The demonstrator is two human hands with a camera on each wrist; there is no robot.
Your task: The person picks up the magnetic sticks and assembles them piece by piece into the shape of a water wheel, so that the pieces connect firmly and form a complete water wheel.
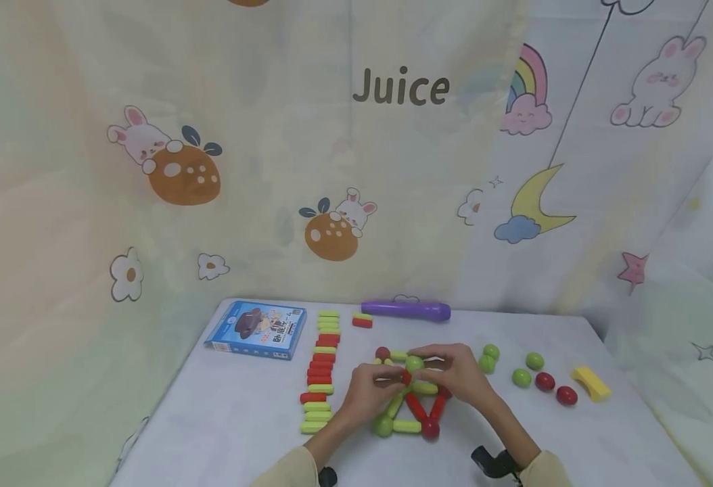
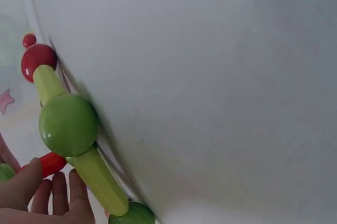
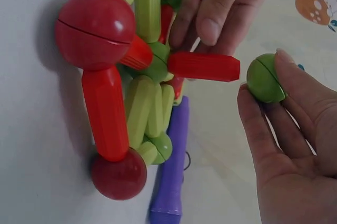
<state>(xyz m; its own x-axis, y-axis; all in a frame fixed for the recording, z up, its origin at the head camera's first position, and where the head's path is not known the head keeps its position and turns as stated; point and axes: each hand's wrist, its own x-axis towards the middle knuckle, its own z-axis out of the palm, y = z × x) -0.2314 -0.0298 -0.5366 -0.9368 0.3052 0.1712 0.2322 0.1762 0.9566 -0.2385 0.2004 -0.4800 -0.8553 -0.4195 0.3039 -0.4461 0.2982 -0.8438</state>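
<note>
A frame of magnetic-looking rods and balls lies on the white table, with a green ball (image 1: 383,425) and a red ball (image 1: 431,429) at its near corners. My left hand (image 1: 365,392) pinches a red rod (image 3: 204,67) that stands up from a green ball (image 3: 154,62) inside the frame. Between thumb and fingers, my right hand (image 1: 463,375) holds another green ball (image 3: 266,78). In the right wrist view a small gap shows between this ball and the rod's free end. Red rods (image 3: 105,114) and yellow-green rods (image 3: 138,109) join the balls around it.
A column of loose red and yellow-green rods (image 1: 320,372) runs along the left, beside a blue box (image 1: 259,329). At the back lies a purple stick (image 1: 405,310). Loose green balls (image 1: 521,377), red balls (image 1: 545,381) and a yellow arched block (image 1: 590,383) are at right.
</note>
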